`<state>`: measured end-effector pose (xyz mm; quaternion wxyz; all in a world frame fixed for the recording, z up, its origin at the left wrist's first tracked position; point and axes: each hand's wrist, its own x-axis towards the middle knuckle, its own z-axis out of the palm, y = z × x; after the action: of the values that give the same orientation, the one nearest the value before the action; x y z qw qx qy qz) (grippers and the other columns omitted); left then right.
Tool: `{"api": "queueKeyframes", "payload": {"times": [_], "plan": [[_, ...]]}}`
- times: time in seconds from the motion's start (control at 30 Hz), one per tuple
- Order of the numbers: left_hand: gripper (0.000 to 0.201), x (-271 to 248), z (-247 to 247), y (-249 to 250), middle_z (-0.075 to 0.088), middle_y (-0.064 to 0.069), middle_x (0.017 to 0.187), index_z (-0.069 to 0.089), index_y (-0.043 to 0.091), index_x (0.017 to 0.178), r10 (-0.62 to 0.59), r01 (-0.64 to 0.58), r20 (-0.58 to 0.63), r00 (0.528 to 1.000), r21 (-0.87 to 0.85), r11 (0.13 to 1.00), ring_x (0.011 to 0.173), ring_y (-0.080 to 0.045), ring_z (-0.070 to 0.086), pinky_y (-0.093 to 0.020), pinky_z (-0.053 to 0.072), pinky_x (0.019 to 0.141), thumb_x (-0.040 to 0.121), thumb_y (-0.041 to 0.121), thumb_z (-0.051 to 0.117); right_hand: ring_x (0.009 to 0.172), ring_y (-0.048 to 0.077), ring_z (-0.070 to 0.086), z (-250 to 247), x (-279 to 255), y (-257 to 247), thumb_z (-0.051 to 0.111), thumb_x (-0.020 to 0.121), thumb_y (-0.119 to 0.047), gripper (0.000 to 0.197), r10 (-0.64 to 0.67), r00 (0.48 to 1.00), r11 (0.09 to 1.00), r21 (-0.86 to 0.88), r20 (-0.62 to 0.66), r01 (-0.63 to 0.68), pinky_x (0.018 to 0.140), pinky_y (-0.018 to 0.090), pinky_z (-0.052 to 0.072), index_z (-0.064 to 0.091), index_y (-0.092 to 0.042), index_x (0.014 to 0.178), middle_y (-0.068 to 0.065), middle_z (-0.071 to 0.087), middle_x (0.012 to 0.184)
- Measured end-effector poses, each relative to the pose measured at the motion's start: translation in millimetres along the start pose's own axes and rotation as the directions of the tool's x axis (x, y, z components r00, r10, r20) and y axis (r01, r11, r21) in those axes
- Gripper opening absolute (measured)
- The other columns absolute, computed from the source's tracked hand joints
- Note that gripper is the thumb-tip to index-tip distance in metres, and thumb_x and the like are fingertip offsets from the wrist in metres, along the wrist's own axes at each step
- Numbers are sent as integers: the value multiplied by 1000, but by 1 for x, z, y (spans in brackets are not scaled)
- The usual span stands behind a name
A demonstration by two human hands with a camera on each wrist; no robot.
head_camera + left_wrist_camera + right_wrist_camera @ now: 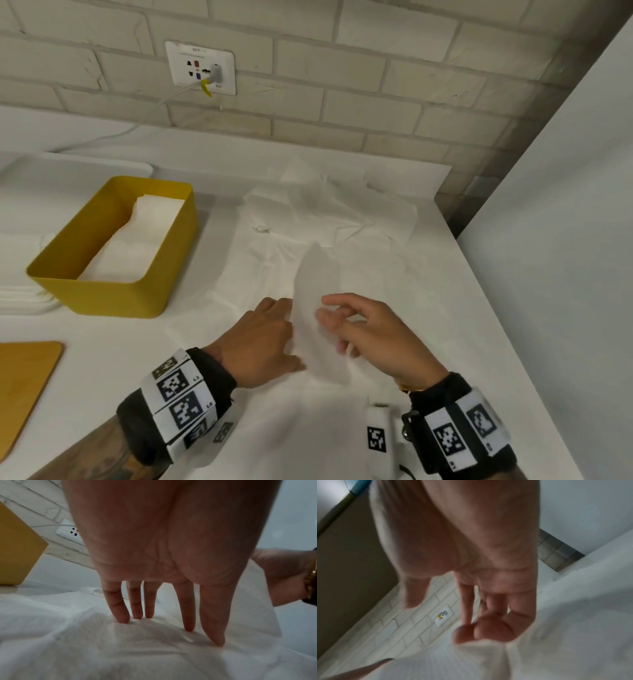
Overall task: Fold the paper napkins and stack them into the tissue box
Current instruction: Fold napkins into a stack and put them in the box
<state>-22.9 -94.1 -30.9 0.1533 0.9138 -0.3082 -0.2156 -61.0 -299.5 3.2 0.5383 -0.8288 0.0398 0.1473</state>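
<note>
Head view shows a paper napkin [317, 308] raised over the white surface [428, 308] between both hands. The right hand [370, 329] pinches its edge; the left hand [263, 339] presses flat with straight fingers [120, 609]. The yellow tissue box [113, 301], holding folded napkins [137, 240], stands to the left.

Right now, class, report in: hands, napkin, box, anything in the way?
Left hand flat, fingers pressing the napkin down. Right hand pinching its raised flap, mid-fold. Yellow tissue box left, folded napkins inside. Path to box clear.
</note>
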Motion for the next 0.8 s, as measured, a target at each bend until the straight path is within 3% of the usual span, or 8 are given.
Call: {"api": "queueKeyframes", "payload": {"times": [0.1,0.2,0.37,0.43,0.53,0.6,0.7,0.8], "plan": [[86,-1,1,-1,41,3,142,45,28,148,-10,9,14,1000,56,998,119,-18,37,-36,40,105,80,80,45,67,14,68,-9,10,13,64,94,-49,29,146,956,984,139,-254,-113,67,34,57,71,-23,102,3,72,97],[77,0,2,1,38,2,144,37,21,152,-19,20,-2,1000,82,996,123,-19,37,-36,38,107,91,64,59,67,17,73,-9,19,17,70,92,-44,30,240,952,968,125,-190,-219,59,31,56,71,-16,102,5,74,92],[90,0,3,-7,43,5,137,43,30,146,7,-8,22,1000,29,1000,121,-18,39,-37,39,107,73,82,35,57,12,60,5,39,13,80,86,-34,23,228,946,969,153,-230,-196,51,19,43,73,-12,90,2,69,75],[78,-3,3,-13,47,6,140,44,31,147,25,-29,-30,999,-150,988,126,-17,43,-35,38,110,82,73,49,65,11,62,7,42,13,80,86,-26,15,219,941,965,197,-259,-171,58,20,45,74,-12,87,1,70,76],[49,-8,-1,-22,53,6,137,52,23,142,-29,-47,-176,984,-408,912,125,-10,51,-9,37,103,97,35,66,81,16,67,0,39,10,77,88,-19,10,176,938,968,228,-299,-109,73,26,53,73,-11,86,2,73,85],[28,-10,-7,-25,62,7,131,62,25,131,-200,-2,-250,947,-629,777,121,-10,60,-10,43,100,103,26,60,81,21,67,-6,36,4,72,90,-9,8,142,949,932,362,-281,-32,75,32,54,66,-8,85,10,71,86],[40,-11,-20,-18,76,-7,112,69,12,117,-444,-5,-121,888,-967,254,106,-21,73,-33,55,99,100,45,54,69,17,67,-7,32,-10,63,93,2,13,97,977,779,626,-191,45,62,27,55,60,-10,95,12,70,81],[73,-15,-33,-8,75,-13,120,64,8,127,-343,-10,18,939,-997,-78,113,-26,72,-41,51,104,88,67,48,77,20,71,2,31,-20,63,93,2,21,20,990,706,703,-137,83,68,30,59,64,-11,111,13,73,89]]}}
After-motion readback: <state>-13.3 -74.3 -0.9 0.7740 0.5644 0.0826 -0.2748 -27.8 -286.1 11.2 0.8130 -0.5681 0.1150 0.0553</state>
